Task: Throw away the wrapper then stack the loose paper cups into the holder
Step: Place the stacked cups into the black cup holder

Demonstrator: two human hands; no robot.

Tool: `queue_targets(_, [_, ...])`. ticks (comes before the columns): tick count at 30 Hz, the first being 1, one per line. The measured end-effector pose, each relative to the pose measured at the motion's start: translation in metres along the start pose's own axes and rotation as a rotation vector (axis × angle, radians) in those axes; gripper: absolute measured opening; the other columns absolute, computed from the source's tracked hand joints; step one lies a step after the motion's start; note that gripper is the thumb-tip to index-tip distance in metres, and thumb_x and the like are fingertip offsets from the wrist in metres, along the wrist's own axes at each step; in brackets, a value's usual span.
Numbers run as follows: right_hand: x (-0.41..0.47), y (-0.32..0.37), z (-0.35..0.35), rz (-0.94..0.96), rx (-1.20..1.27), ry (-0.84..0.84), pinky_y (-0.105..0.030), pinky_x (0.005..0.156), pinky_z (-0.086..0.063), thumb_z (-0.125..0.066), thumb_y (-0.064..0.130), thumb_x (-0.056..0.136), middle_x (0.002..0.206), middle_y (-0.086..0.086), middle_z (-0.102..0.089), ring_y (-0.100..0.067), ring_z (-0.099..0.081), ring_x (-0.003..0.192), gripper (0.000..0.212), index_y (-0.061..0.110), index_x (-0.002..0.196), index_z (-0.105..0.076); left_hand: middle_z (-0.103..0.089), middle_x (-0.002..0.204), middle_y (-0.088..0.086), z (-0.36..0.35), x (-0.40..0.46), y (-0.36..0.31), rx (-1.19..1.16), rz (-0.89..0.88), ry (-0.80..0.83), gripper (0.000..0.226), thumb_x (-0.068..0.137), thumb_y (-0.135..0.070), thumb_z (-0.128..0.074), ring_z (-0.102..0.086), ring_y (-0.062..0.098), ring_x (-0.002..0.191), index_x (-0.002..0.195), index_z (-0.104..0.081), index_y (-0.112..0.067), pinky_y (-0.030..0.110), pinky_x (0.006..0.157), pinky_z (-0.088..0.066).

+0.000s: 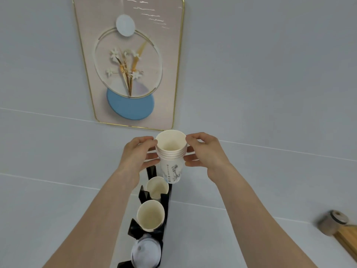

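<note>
A nested stack of white paper cups (pixel 171 157) with a grey ink drawing is held upright between both hands, just above the top of the holder. My left hand (pixel 138 154) grips its left side and my right hand (pixel 204 151) grips its right side near the rims. Below it a black holder (pixel 166 202) runs down the wall. One paper cup (pixel 156 187) sits in an upper slot and another paper cup (pixel 150 215) in the slot below. A clear plastic cup (pixel 145 254) sits at the bottom. No wrapper is in view.
A framed flower picture (pixel 129 62) with a gold rim hangs on the pale tiled wall above the holder. At the lower right edge a blurred jar with a lid (pixel 333 222) stands by a wooden board (pixel 347 240).
</note>
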State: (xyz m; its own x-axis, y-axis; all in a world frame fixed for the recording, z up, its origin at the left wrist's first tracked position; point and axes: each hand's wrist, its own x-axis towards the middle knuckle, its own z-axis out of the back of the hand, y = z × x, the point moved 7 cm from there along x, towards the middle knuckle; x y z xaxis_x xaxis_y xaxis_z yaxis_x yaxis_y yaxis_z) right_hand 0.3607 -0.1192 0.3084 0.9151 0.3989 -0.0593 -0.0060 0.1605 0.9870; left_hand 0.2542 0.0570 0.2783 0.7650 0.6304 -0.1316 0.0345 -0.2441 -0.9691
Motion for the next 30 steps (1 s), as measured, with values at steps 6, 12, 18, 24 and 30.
queue_targets(6, [0.013,-0.03,-0.041,-0.068,-0.066,-0.028,-0.032,0.058,-0.062,-0.065,0.026,0.094,0.109,-0.018,-0.074,-0.023,-0.071,0.065,0.015,0.018,0.104,-0.072,-0.072,0.111,0.014,0.038,0.025,0.024,0.044,0.053,-0.003,0.024,0.089,-0.014,-0.067,-0.071,0.028,0.089,0.113,-0.066,-0.012,0.041,0.087,-0.06])
queue_targets(12, [0.028,-0.082,-0.061,-0.152,-0.164,-0.103,-0.036,0.069,-0.065,-0.064,0.026,0.091,0.096,-0.012,-0.078,-0.022,-0.071,0.068,0.012,0.022,0.099,-0.072,-0.071,0.111,0.011,0.056,0.053,0.074,0.131,0.164,0.015,0.026,0.09,-0.013,-0.066,-0.072,0.025,0.089,0.116,-0.065,-0.014,0.039,0.086,-0.059])
queue_targets(18, [0.041,-0.133,-0.07,-0.226,-0.301,-0.178,-0.042,0.087,-0.06,-0.062,0.028,0.09,0.096,-0.002,-0.077,-0.024,-0.073,0.087,0.012,0.025,0.098,-0.072,-0.07,0.11,0.007,0.062,0.077,0.122,0.242,0.221,0.012,0.029,0.086,-0.01,-0.066,-0.07,0.026,0.1,0.114,-0.065,-0.017,0.034,0.086,-0.054])
queue_targets(24, [0.041,-0.172,-0.074,-0.316,-0.412,-0.217,-0.037,0.085,-0.059,-0.063,0.017,0.089,0.102,-0.002,-0.075,-0.023,-0.071,0.09,0.018,0.021,0.104,-0.071,-0.071,0.11,0.001,0.061,0.084,0.159,0.354,0.285,0.008,0.031,0.084,-0.011,-0.069,-0.064,0.023,0.101,0.113,-0.065,-0.021,0.038,0.093,-0.05])
queue_targets(30, [0.039,-0.186,-0.072,-0.388,-0.311,-0.282,-0.028,0.064,-0.05,-0.066,0.016,0.087,0.09,-0.001,-0.07,-0.014,-0.063,0.073,0.016,0.022,0.099,-0.074,-0.071,0.107,0.002,0.064,0.092,0.171,0.3,0.325,-0.033,0.03,0.082,-0.009,-0.07,-0.061,0.022,0.094,0.11,-0.065,-0.018,0.037,0.089,-0.048])
